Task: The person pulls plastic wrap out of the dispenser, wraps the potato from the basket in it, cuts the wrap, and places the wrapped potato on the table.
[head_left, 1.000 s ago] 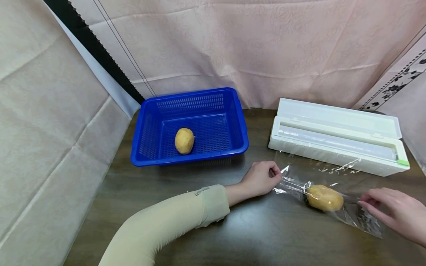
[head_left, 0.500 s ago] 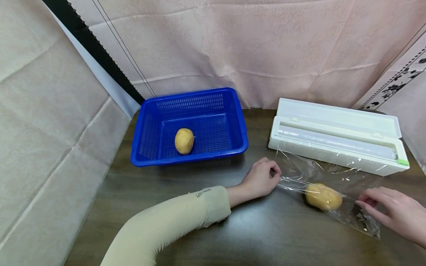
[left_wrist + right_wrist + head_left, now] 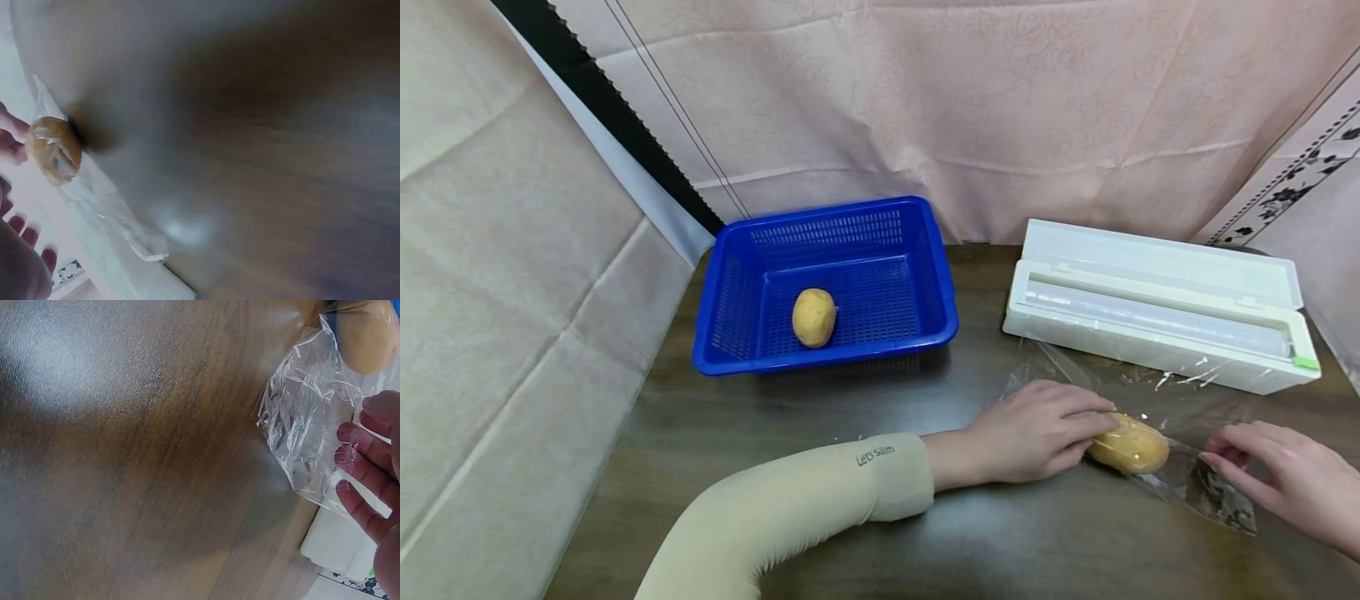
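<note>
On the dark wood-grained table [image 3: 970, 533], an oval, yellow-brown potato [image 3: 1131, 447] lies in clear plastic film [image 3: 306, 406], its long axis slanting from far left to near right. The left hand [image 3: 1033, 429] touches its left end, fingers outstretched; the right hand [image 3: 1281, 471] narrowly pinches film beyond the other.

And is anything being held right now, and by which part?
The right hand pinches the clear film by its bunched part, just right of the covered potato. The left hand, at that potato's other end, grips nothing visibly.
</note>
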{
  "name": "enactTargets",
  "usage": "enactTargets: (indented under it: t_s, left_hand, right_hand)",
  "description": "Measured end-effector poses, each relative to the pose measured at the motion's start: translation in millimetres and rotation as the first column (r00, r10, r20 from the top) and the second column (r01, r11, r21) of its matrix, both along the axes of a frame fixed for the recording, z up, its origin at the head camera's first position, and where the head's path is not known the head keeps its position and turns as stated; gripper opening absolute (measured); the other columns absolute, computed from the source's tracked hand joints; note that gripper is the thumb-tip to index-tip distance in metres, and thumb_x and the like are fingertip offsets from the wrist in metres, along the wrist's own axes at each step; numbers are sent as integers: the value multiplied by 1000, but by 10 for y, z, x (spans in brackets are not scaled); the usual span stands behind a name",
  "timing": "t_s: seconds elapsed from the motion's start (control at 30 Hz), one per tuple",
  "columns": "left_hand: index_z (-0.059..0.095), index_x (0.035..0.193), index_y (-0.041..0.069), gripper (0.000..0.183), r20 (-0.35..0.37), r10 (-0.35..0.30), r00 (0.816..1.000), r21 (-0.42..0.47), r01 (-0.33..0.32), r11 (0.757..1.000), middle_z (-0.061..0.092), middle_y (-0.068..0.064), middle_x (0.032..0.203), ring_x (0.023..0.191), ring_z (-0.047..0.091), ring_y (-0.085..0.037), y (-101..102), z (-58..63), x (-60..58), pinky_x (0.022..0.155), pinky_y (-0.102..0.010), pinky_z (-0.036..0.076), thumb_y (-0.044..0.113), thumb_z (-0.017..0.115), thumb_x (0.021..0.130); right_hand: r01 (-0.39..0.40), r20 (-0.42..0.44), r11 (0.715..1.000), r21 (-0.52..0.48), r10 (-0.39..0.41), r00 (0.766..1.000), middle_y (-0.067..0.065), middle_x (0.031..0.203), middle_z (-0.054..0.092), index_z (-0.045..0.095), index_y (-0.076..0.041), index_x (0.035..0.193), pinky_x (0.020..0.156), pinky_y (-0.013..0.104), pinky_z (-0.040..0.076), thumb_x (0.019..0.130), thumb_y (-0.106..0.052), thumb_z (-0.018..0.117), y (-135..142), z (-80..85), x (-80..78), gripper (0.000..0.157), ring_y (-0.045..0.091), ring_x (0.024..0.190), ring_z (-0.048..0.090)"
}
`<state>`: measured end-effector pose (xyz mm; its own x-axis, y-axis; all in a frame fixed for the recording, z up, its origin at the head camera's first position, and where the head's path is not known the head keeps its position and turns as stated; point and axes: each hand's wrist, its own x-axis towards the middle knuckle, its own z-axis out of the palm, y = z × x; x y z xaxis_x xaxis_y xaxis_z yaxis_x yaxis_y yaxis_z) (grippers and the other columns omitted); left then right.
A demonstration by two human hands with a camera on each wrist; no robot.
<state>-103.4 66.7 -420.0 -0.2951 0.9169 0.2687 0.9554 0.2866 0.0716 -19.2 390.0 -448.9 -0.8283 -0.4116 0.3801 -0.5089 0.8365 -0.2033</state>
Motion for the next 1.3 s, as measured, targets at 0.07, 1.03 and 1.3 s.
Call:
enactTargets:
  t_s: [0.07,1.03,1.3]
  left_hand:
    - [46,143,23,44,-41,-57,998,-97,53,994,42,6,148,137,35,-8,58,14,24,113,-26,24,32,44,100]
    - [39,147,22,46,74,-55,996,-220,70,973,37,6,152,137,34,-7,261,-138,-24,112,-22,24,30,44,102]
    - [41,146,22,49,45,-49,998,-194,56,979,35,2,153,139,31,-10,280,-154,-43,114,-28,23,38,45,100]
  right_hand:
    - [3,-1,1000,4,-3,1000,-30,74,52,62,-33,78,57,14,39,64,-19,85,-5,5,-1,30,-8,64,51]
    - [-110,1,992,-67,110,994,11,135,55,58,-8,133,110,11,16,92,-56,53,-483,103,211,63,4,134,35]
    - [-21,145,999,-42,26,989,7,135,55,52,-13,139,111,12,14,72,-27,82,-429,86,236,75,4,132,35]
